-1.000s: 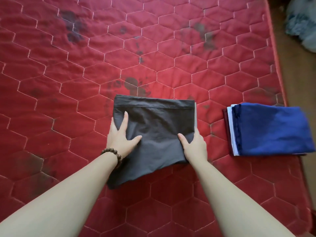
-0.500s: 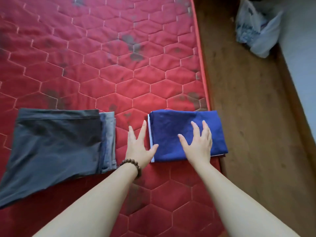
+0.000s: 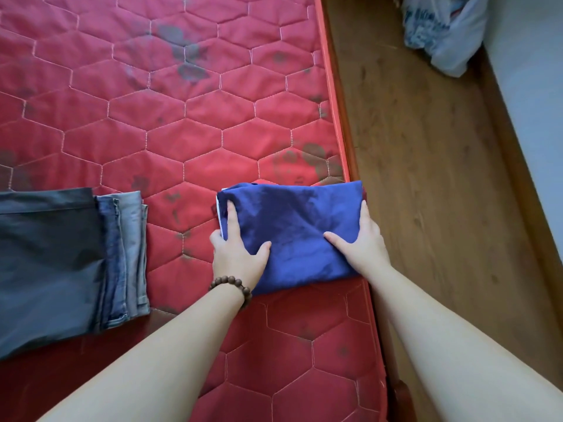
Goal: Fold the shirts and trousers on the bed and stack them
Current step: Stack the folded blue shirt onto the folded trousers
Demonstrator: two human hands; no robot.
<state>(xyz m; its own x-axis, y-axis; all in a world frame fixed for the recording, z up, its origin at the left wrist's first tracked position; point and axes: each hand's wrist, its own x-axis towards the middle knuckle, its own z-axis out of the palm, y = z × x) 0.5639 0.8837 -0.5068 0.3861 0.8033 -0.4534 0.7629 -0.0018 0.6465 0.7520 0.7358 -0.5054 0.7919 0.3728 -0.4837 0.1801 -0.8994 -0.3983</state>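
A folded stack with a blue shirt (image 3: 292, 220) on top sits at the right edge of the red quilted mattress (image 3: 182, 132); a white layer peeks out at its left side. My left hand (image 3: 237, 254) grips the stack's left edge, thumb and forefinger on top. My right hand (image 3: 364, 242) grips the right edge, thumb on top and fingers wrapped over the side. Folded dark grey trousers (image 3: 45, 263) lie at the left on top of folded blue jeans (image 3: 128, 254).
Right of the mattress edge runs a strip of wooden floor (image 3: 441, 193). A white and blue plastic bag (image 3: 444, 35) lies on it at the far end, against a pale wall (image 3: 533, 117). A beaded bracelet (image 3: 231, 284) is on my left wrist.
My hands left the grey trousers and moved right to the blue stack. They lay flat on it half a second ago; now they clasp its two sides and the cloth bunches.
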